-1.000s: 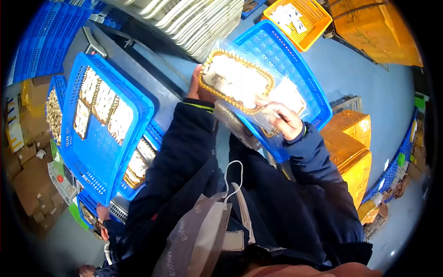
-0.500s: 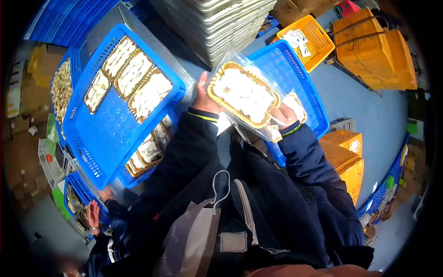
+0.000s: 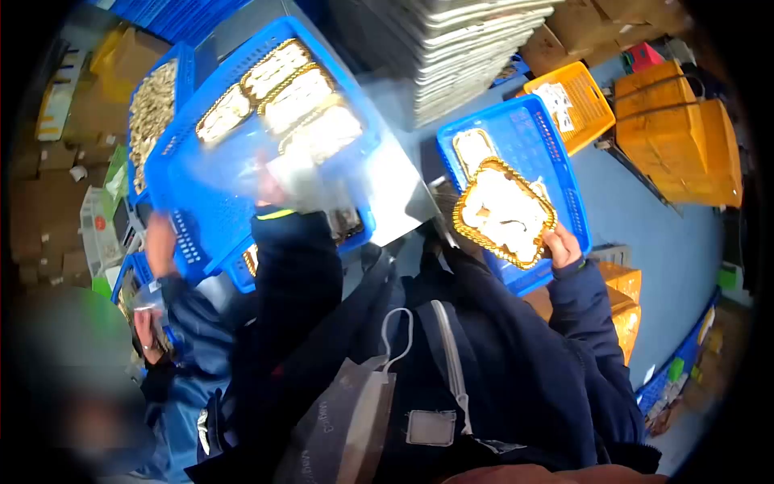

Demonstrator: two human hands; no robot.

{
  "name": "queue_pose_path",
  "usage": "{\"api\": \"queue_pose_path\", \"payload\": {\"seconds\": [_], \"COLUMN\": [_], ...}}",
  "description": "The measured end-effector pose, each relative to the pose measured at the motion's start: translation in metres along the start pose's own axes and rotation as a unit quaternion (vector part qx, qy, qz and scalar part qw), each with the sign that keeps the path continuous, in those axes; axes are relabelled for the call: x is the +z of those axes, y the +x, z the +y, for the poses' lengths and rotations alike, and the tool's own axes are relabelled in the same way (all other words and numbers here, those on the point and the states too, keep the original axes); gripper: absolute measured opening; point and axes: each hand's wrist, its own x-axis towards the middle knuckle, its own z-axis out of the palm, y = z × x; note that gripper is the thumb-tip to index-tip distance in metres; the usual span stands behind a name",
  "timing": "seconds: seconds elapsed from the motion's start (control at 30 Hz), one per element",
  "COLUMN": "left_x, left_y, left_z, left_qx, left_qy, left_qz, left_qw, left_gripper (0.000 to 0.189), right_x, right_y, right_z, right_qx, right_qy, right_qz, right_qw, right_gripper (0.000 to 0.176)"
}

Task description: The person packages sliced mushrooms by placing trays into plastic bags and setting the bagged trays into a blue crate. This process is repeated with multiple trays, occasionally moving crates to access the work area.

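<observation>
My right hand (image 3: 563,244) grips the lower right edge of a gold-rimmed tray (image 3: 504,214), its thumb and fingers closed on the rim. White pieces, overexposed by glare, fill this tray, which is tilted above the right blue crate (image 3: 528,282). Over the left blue crate (image 3: 181,189), my left hand (image 3: 272,187) is smeared by motion. A pale, translucent blur (image 3: 310,181), like clear plastic, surrounds it, and its fingers cannot be made out. Several similar filled trays (image 3: 298,97) lie at the far end of that crate.
A second filled tray (image 3: 474,152) lies in the right crate. Stacked pale trays (image 3: 472,60) rise between the crates. Beyond are a yellow basket (image 3: 592,117) and orange-wrapped boxes (image 3: 677,133). At left, a co-worker's hand (image 3: 160,242) is beside the left crate.
The clear plastic around the tray is off it. My left hand has left the tray and moved over the left crate; my right hand has carried the tray rightward. The view has shifted.
</observation>
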Motion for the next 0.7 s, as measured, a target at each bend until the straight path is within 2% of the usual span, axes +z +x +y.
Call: {"api": "queue_pose_path", "payload": {"seconds": [0.07,0.17,0.27,0.3,0.37,0.4,0.47,0.5,0.53,0.57,0.67,0.7], "left_x": [-0.002,-0.004,-0.003,-0.001,0.006,0.018,0.043,0.044,0.045,0.047,0.027,0.028], "left_y": [0.004,0.002,0.001,0.001,0.013,0.022,0.005,0.005,0.004,0.004,-0.007,-0.008], "left_z": [0.026,0.03,0.023,0.022,0.02,0.023,0.029,0.031,0.033,0.035,0.031,0.028], "left_qx": [0.031,0.04,0.005,-0.016,-0.115,-0.151,-0.093,-0.058,-0.021,0.012,0.039,0.065], "left_qy": [-0.016,-0.034,-0.02,-0.031,-0.093,-0.077,0.138,0.255,0.376,0.484,0.568,0.576], "left_qz": [-0.05,-0.101,-0.151,-0.194,-0.37,-0.442,-0.321,-0.323,-0.322,-0.316,-0.246,-0.239], "left_qw": [0.998,0.993,0.988,0.98,0.917,0.881,0.932,0.91,0.869,0.816,0.784,0.779], "left_gripper": [0.037,0.036,0.037,0.038,0.037,0.033,0.03,0.028,0.026,0.025,0.021,0.02], "right_x": [-0.001,0.014,0.035,0.037,0.036,0.033,0.033,0.03,0.032,0.033,0.025,0.013], "right_y": [0.002,0.014,0.019,0.028,0.033,0.038,0.04,0.044,0.044,0.041,0.04,0.05], "right_z": [-0.005,0.0,-0.015,-0.004,0.002,0.004,0.009,0.009,0.008,0.006,0.013,0.036], "right_qx": [0.025,-0.037,-0.018,0.013,-0.092,0.0,-0.08,0.006,-0.021,-0.008,0.053,0.016], "right_qy": [0.024,0.06,-0.003,0.077,-0.057,0.022,-0.029,0.044,0.076,0.072,0.077,0.036], "right_qz": [-0.014,-0.014,0.001,-0.008,0.0,0.008,0.038,0.052,0.053,0.065,0.09,0.088], "right_qw": [0.999,0.997,1.0,0.997,0.994,1.0,0.996,0.998,0.995,0.995,0.992,0.995], "right_gripper": [0.038,0.037,0.035,0.034,0.033,0.033,0.03,0.03,0.028,0.028,0.027,0.027]}}
